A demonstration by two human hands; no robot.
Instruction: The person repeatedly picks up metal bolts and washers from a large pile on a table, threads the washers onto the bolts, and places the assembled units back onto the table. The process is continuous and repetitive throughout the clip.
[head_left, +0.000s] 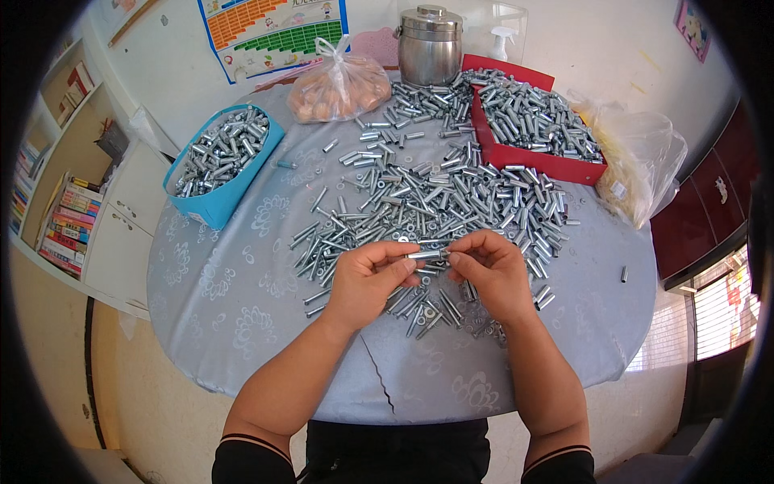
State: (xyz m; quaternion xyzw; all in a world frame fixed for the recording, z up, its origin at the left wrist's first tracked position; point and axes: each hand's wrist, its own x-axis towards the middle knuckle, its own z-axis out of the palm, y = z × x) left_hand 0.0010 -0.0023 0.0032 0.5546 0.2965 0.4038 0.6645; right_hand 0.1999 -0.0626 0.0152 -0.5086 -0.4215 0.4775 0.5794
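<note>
Left hand (364,278): mostly closed, thumb and index finger pinched on the left end of a short, shiny, silver-coloured metal cylinder (425,255); remaining fingers curled in. Right hand (492,270): also mostly closed, thumb and index fingertips drawn together at the right end of the same cylinder.

Cylinder: smooth, bright, roughly level between both hands, over the near part of a loose heap of silver-coloured metal bolts, sleeves and washers (451,198); right end partly hidden by fingertips, exact shape too small to tell.

Heap: spread over a rounded table under a silver-grey, flower-patterned cloth (214,278). To its left: light-blue, open-topped container (222,211), full of similar metal pieces. To its right rear: red, open-topped box (536,164), heaped with more. At rear: lidded, brushed-metal canister (431,52) and tied, clear plastic bag of rounded, orange-brown items (339,90).

Writing: blue-edged wall chart (274,36) with orange and green printed blocks and small pictures; printed spines on multicoloured books (68,226), shelved at left; small print too fine to tell.
</note>
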